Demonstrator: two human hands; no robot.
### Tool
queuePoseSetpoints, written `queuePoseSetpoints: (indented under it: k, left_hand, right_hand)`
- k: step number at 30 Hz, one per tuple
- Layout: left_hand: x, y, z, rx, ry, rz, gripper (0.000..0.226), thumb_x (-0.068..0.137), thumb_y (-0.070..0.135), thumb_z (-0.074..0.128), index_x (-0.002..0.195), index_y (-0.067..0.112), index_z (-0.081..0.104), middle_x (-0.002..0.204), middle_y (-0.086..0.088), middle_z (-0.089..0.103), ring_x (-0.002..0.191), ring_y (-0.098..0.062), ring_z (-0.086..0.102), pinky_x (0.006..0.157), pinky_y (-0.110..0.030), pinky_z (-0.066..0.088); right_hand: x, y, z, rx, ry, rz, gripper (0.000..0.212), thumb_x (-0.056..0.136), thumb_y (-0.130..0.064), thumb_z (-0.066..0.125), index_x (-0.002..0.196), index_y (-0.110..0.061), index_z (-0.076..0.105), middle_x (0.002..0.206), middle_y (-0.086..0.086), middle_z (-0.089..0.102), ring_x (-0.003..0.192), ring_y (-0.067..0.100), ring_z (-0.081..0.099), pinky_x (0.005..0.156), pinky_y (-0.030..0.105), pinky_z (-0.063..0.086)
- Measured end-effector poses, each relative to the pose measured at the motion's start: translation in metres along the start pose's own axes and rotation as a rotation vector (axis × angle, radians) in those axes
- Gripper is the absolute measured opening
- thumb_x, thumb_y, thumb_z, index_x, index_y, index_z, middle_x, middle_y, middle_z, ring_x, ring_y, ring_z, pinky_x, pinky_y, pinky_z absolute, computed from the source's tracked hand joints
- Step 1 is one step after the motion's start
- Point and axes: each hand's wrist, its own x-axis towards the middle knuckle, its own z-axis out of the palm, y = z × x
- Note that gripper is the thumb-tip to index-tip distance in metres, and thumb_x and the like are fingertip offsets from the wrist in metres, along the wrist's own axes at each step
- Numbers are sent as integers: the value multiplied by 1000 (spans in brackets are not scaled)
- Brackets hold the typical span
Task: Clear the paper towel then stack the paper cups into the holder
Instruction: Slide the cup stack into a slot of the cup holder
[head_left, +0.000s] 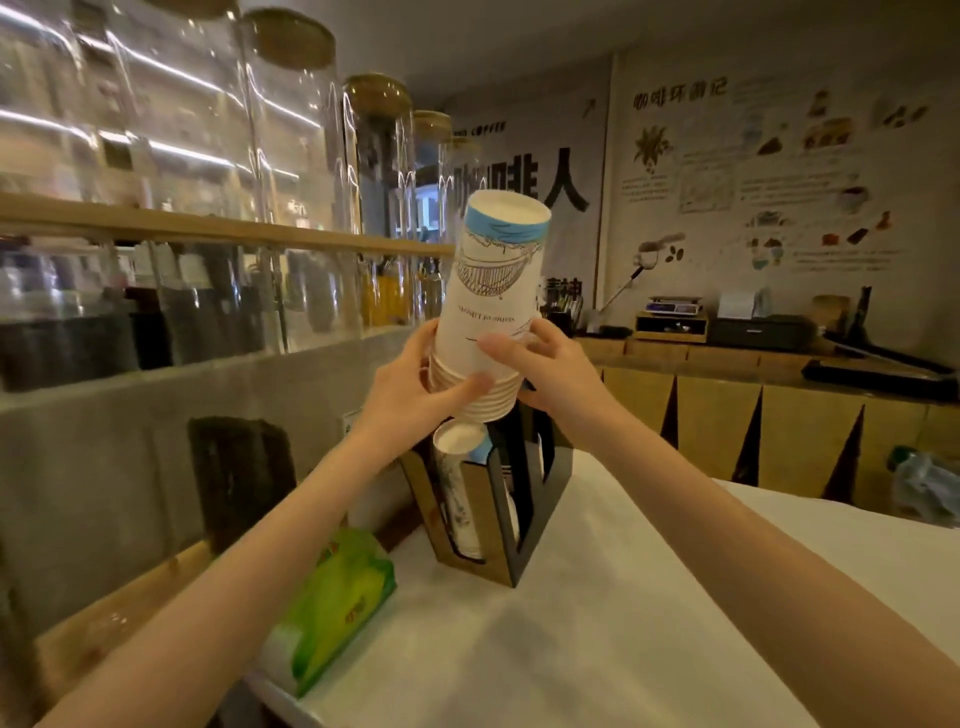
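Both bare forearms reach forward over the white-covered worktop (649, 649). At its left edge lies a green plastic pack of paper tissues (337, 603); no loose paper towel shows on the cover, so I judge the clearing step done. Further in, near the far left corner, stands the black-and-wood cup holder (498, 519), with 1 column of white paper cups (460, 488) already seated in its left slot. Directly above the holder, the left hand (415, 389) and right hand (550, 364) are closed together around a nested stack of upside-down white paper cups with blue-banded print (493, 312), gripping near its rims. That stack hangs clear of the holder's top, so lowering it into a free slot remains. Beyond, tall glass jars (291, 171) line a wooden shelf.
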Motion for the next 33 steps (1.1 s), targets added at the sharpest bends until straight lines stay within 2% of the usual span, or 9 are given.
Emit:
queuePoseSetpoints:
  k: [5,11,14,19,22,25,28,30,33]
  left_hand:
    - [2,-38,-8,-52,-69,-74,71,69,41,71,130,32,35,112,4,61,94,-11,62,80,-27,52]
    - [-3,-63,-2,-93,-162,-130,70,69,39,70,128,31,35,104,16,55,90,4,54,68,-15,43]
    - [-5,-72,3,-51,-205,-159,71,70,40,70,130,31,33,106,15,52,86,7,49,65,-12,37]
    - [-1,-83,1,45,-285,-179,73,65,39,75,128,26,41,122,6,57,99,-9,54,70,-16,41]
    - [1,-83,2,84,-310,-176,66,67,36,74,126,21,48,124,1,59,99,-12,54,68,-15,42]
    - [0,-82,4,60,-284,-168,66,67,37,73,126,20,48,125,1,59,101,-12,53,70,-16,41]
    - [-3,-82,7,31,-237,-172,69,66,39,74,126,22,46,126,1,57,104,-12,52,80,-24,42]
    - [-5,-80,8,-4,-208,-174,67,66,35,75,124,23,44,125,2,56,103,-10,50,82,-24,40]
    - [-7,-78,8,-28,-186,-180,67,67,33,75,125,22,42,119,6,54,101,-8,48,81,-23,38]
  right_hand:
    - [1,14,17,-69,-23,50,49,77,-33,69,122,-21,54,115,-2,66,102,12,63,85,29,52]
    - [-1,34,27,-138,-6,138,58,75,-37,70,127,-21,50,122,2,63,110,19,61,97,42,49]
    - [-5,44,30,-166,-5,195,63,77,-37,68,132,-20,44,128,2,59,113,19,57,98,40,48]
    - [-14,56,31,-174,3,253,59,83,-34,62,135,-20,38,118,-6,52,92,3,51,64,13,38]
    - [-18,64,31,-199,2,283,60,85,-35,60,137,-20,35,128,-3,52,95,3,49,61,12,35]
    - [-20,66,32,-206,5,301,58,88,-37,54,138,-20,33,139,1,48,106,7,43,70,15,36]
    - [-19,70,33,-192,19,337,55,91,-45,44,139,-21,34,143,1,44,119,12,43,93,28,37]
    - [-17,77,34,-139,47,385,58,91,-51,35,142,-23,31,148,3,38,134,20,36,111,41,29]
    - [-18,90,33,-88,43,462,64,91,-58,23,145,-24,24,153,4,30,141,24,25,117,48,19]
